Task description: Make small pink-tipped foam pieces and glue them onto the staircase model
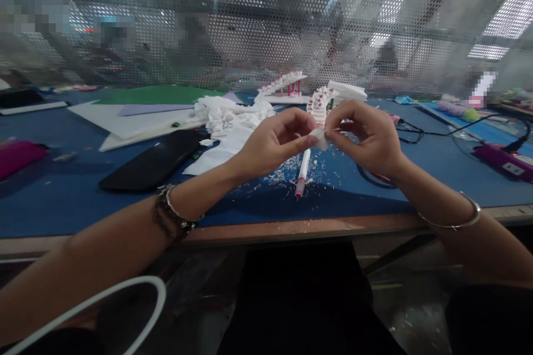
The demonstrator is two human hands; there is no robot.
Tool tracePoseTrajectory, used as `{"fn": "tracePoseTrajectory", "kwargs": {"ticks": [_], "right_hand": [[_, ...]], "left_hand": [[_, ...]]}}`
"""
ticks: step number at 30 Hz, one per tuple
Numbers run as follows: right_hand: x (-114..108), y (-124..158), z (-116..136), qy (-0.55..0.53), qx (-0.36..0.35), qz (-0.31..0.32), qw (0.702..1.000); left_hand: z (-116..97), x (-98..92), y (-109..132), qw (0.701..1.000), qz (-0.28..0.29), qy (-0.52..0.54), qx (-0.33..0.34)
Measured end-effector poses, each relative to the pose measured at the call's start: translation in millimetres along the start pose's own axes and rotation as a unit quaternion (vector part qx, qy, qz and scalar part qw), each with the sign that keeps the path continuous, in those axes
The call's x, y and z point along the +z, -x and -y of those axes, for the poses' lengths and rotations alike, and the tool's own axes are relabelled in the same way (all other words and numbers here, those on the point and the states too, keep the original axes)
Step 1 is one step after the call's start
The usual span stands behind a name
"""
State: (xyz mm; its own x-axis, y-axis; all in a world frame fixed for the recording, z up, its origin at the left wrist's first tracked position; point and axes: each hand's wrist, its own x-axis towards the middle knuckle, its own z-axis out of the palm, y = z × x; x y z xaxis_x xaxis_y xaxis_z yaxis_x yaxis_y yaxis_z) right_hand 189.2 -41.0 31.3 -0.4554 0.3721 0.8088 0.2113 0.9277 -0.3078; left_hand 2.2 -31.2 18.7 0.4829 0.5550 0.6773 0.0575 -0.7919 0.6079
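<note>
Between my two hands, above the blue table, is a small white piece of thin tissue-like material [320,138]. My left hand [281,136] pinches it from the left, and my right hand [360,130] pinches it from the right. Below them a white pen with a pink end [303,173] lies among small white shreds. A pile of crumpled white pieces [225,115] is left of my left hand, with a flat white sheet [219,152] in front of it. Just behind my hands stands a white stepped model [318,101] with dark red spots, partly hidden.
A black phone-like object [154,161] lies at left, near white [119,119] and green sheets [158,94]. Another model on red posts [287,86] stands behind. A purple power strip [503,162] with a black cable is at right. Perforated metal [258,39] rises behind the table [250,208].
</note>
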Motion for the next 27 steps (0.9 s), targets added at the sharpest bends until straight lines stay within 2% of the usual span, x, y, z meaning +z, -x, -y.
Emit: {"fn": "tracePoseTrajectory", "kwargs": {"ticks": [6,11,16,20,27], "right_hand": [[-1.7,-1.1,0.3,0.022,-0.023,0.009,0.999],[-4.0,-3.1,3.3,0.078,-0.071,0.013,0.994],[-6.8,-1.4,1.0,0.176,-0.147,0.007,0.973],[-7.6,-0.6,-1.2,0.237,-0.18,0.013,0.955],[-4.1,-1.2,-4.3,0.198,-0.187,0.033,0.961]], "left_hand": [[-2.5,-0.9,-2.0,1.0,-0.017,-0.006,-0.018],[0.6,-1.2,-1.3,0.999,-0.018,-0.016,-0.027],[0.7,-0.5,-1.5,0.998,-0.024,0.005,-0.053],[-0.5,-1.3,-2.2,0.998,-0.019,0.012,-0.061],[1.7,-1.9,-2.2,0.998,-0.005,-0.007,-0.056]]}}
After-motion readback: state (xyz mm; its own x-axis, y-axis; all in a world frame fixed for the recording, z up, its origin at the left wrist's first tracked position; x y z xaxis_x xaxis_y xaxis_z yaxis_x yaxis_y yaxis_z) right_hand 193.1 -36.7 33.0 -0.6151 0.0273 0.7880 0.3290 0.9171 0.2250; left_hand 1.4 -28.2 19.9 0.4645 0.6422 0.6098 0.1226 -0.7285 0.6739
